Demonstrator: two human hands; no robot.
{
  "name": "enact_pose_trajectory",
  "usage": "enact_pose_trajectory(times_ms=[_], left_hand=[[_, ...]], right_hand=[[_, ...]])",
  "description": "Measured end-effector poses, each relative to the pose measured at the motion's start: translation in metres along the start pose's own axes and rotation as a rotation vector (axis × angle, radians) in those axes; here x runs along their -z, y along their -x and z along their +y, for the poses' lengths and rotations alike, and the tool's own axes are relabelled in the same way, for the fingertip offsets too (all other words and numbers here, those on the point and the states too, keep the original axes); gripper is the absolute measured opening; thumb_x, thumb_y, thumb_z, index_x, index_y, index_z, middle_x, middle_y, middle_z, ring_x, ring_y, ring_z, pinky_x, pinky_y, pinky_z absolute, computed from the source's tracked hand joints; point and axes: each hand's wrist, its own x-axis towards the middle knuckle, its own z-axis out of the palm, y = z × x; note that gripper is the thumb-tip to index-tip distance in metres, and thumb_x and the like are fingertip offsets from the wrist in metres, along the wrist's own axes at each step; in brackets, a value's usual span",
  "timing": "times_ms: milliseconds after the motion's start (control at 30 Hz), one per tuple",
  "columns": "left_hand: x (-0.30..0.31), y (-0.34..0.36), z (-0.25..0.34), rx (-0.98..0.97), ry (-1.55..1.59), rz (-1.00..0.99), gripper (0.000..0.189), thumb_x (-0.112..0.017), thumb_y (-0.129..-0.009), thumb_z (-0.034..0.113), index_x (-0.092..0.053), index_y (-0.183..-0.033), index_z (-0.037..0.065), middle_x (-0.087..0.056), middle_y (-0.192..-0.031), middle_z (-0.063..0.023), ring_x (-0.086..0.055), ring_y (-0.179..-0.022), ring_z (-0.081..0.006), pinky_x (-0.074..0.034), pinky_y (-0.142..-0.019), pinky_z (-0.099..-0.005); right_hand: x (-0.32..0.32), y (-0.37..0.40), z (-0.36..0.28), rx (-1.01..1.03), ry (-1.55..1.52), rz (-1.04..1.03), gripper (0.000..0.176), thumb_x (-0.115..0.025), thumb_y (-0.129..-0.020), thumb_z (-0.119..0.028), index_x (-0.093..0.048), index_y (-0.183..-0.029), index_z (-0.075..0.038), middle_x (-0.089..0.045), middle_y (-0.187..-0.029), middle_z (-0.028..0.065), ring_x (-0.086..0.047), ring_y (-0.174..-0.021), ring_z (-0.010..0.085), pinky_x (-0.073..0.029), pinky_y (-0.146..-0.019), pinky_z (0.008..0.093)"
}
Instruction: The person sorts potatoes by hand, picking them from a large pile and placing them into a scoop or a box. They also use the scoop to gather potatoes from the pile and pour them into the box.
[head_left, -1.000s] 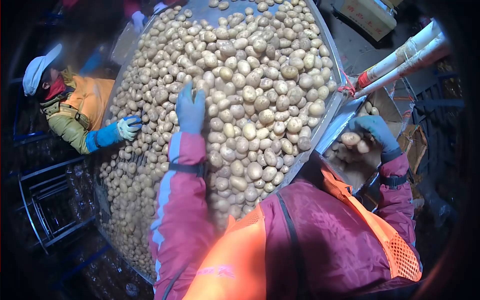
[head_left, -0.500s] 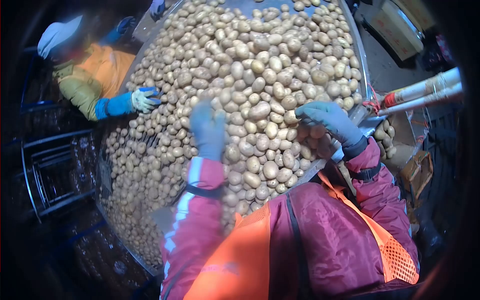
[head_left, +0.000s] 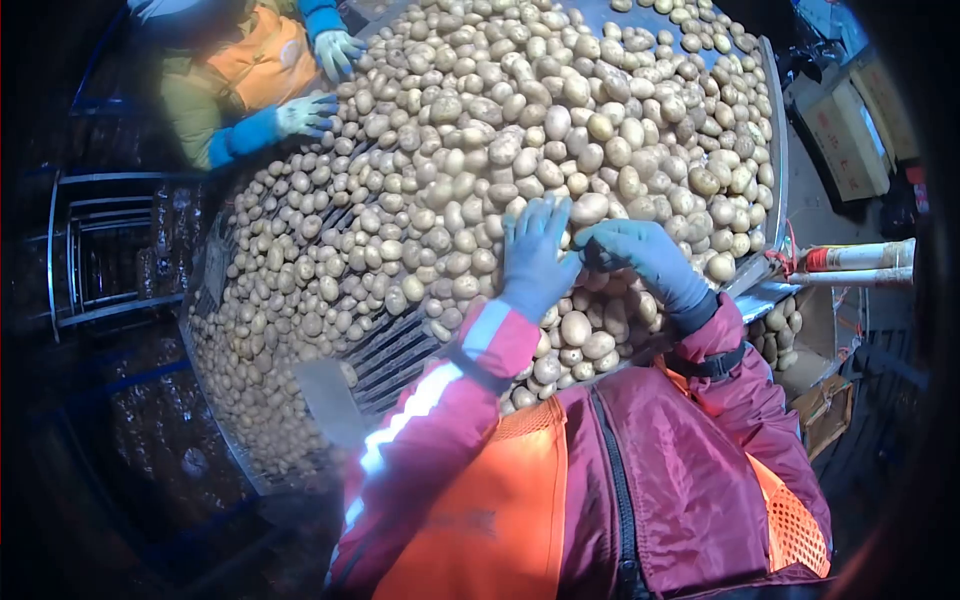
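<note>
A wide heap of pale, earthy potatoes (head_left: pixel 460 150) covers the sorting table in front of me. My left hand (head_left: pixel 540 255), in a blue-grey glove, lies on the near part of the heap with its fingers stretched out and apart. Close to its right is my right hand (head_left: pixel 645 255), gloved the same way, its fingers curled inward just above the potatoes. Something dark shows under those fingertips, but shadow hides what it is. Several potatoes lie below both hands, against the table's near edge.
A co-worker's gloved hands (head_left: pixel 308 115) rest at the heap's upper left. Slatted metal grating (head_left: pixel 395 355) shows near a grey plate (head_left: pixel 332 400). On the right are white pipes (head_left: pixel 860 268), a cardboard box (head_left: pixel 845 140) and a container of potatoes (head_left: pixel 778 335). A metal frame (head_left: pixel 110 250) stands left.
My left hand has moved right, close to my right hand, and is no longer blurred. The view has shifted. More grating shows, and both co-worker's hands are now at the heap.
</note>
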Motion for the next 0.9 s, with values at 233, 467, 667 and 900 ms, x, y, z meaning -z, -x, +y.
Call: enact_pose_trajectory(times_ms=[233, 467, 667, 900], left_hand=[[0.048, 0.082, -0.048, 0.220, 0.105, 0.204, 0.057, -0.069, -0.093, 0.024, -0.053, -0.142, 0.000, -0.050, -0.143, -0.0251, -0.046, -0.136, -0.0395, -0.035, -0.116, -0.0468], [0.037, 0.200, -0.139, 0.593, -0.156, 0.291, 0.057, -0.059, -0.098, 0.030, -0.049, -0.144, -0.001, -0.036, -0.155, -0.0285, -0.039, -0.139, -0.0444, -0.032, -0.116, -0.0509], [0.013, 0.233, -0.156, 0.588, -0.211, 0.150, 0.058, -0.052, -0.102, 0.036, -0.047, -0.148, 0.002, -0.036, -0.157, -0.0258, -0.033, -0.145, -0.0424, -0.027, -0.118, -0.0516], [0.025, 0.223, -0.145, 0.617, -0.306, 0.099, 0.056, -0.052, -0.102, 0.036, -0.048, -0.148, 0.003, -0.043, -0.153, -0.0240, -0.035, -0.145, -0.0400, -0.029, -0.118, -0.0511]], right_hand=[[-0.020, -0.025, -0.007, -0.006, 0.111, -0.011, 0.030, -0.063, -0.099, -0.028, -0.073, -0.108, -0.001, -0.068, -0.088, 0.0001, -0.060, -0.076, 0.0079, -0.048, -0.070, 0.0231], [-0.049, -0.204, -0.025, 0.398, 0.668, 0.086, 0.036, -0.061, -0.097, -0.027, -0.069, -0.125, -0.005, -0.075, -0.097, 0.0077, -0.068, -0.083, 0.0118, -0.054, -0.072, 0.0292], [-0.083, -0.329, -0.030, 0.561, 1.088, 0.130, 0.040, -0.059, -0.090, -0.028, -0.068, -0.127, -0.016, -0.071, -0.121, 0.0150, -0.067, -0.114, 0.0321, -0.051, -0.098, 0.0429], [-0.119, -0.330, -0.037, 0.414, 1.515, 0.130, 0.028, -0.066, -0.089, -0.026, -0.075, -0.115, -0.017, -0.074, -0.113, 0.0137, -0.070, -0.106, 0.0343, -0.055, -0.089, 0.0450]])
